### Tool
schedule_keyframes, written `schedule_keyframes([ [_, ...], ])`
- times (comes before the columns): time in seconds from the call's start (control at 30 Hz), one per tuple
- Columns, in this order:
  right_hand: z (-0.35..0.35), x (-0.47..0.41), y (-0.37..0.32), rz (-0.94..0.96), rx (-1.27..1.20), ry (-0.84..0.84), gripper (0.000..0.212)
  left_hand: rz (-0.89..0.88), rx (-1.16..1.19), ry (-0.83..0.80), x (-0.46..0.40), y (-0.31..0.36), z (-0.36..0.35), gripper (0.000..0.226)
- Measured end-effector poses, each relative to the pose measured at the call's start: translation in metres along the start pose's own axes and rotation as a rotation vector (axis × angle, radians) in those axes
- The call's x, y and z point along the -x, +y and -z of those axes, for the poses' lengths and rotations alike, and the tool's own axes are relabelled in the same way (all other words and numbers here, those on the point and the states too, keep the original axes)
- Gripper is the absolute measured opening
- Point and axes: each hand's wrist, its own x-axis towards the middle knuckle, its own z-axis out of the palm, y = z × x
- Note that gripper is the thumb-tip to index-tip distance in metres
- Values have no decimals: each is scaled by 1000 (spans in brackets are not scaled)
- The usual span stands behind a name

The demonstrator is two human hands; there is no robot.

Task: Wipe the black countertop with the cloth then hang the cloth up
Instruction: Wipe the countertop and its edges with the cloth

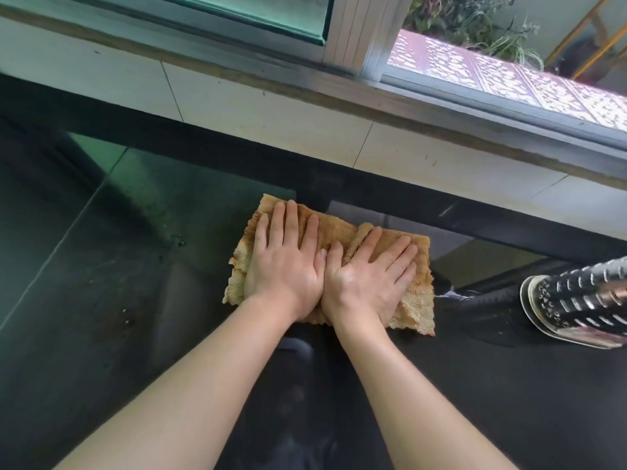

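A tan fluffy cloth (416, 296) lies spread flat on the glossy black countertop (112, 300), near its back edge. My left hand (285, 266) rests palm-down on the cloth's left half with the fingers spread. Beside it, thumbs touching, my right hand (368, 278) presses flat on the right half, fingers apart too. Neither hand curls around the fabric. The cloth's frayed edges stick out to the left, behind and to the right of both hands.
A metal box grater (582, 301) lies on its side on the counter at the right edge. A white tiled wall strip (271, 120) runs behind the counter under a window frame (356, 35). Small water drops (127, 317) dot the counter on the left.
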Motion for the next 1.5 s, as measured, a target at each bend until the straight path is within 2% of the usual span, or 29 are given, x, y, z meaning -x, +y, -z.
schedule_keyframes([
  [0.37, 10, -73, -31, 39, -21, 57, 76, 17, -23, 26, -82, -4, 7, 71],
  [0.6, 13, -89, -45, 41, -60, 33, 74, 28, -30, 10, -98, -9, 11, 73],
  [0.8, 10, -95, -47, 60, -59, 68, 76, 26, -22, 16, -104, -11, 10, 87],
  [0.93, 11, -91, -44, 102, -59, 67, 74, 18, -27, 0, -105, -12, 7, 80],
  [1.23, 9, -45, -27, 281, -67, 53, 67, -25, -42, 21, -54, -20, 2, 68],
  [1.5, 2, 37, 1, 251, -38, 60, 66, -68, -5, 52, 30, -23, -5, 66],
])
